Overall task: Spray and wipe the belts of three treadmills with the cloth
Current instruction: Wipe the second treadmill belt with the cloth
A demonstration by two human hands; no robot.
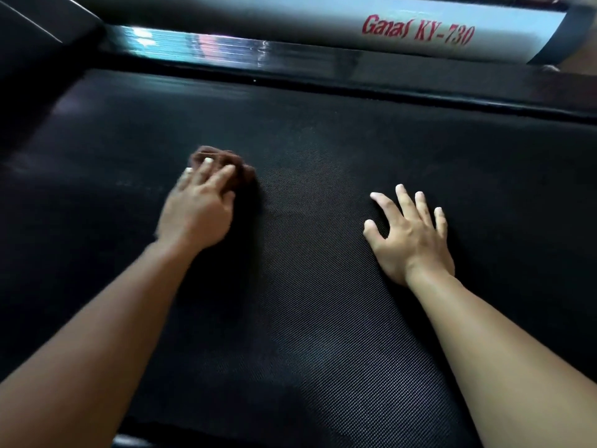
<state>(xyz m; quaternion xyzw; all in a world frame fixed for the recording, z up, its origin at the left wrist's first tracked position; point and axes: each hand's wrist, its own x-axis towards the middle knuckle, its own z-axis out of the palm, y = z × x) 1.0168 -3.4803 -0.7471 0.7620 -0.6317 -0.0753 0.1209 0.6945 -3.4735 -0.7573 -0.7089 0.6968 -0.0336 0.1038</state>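
Both hands bear on the black textured treadmill belt [307, 302], which fills most of the view. Beyond it run a glossy side rail [226, 48] and a grey housing [290, 19] lettered "Ganas KY-730" in red. Right hand [410, 234] lies flat, fingers spread and straight, holding nothing. Left hand [198, 208], blurred, presses extended fingers onto a bunched brown cloth [226, 158], which lies under the fingertips, well apart from the right hand.

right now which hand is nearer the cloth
Left. The left hand presses on the cloth, fingers over it; the right hand lies flat on the belt, off to the cloth's right, not touching it.
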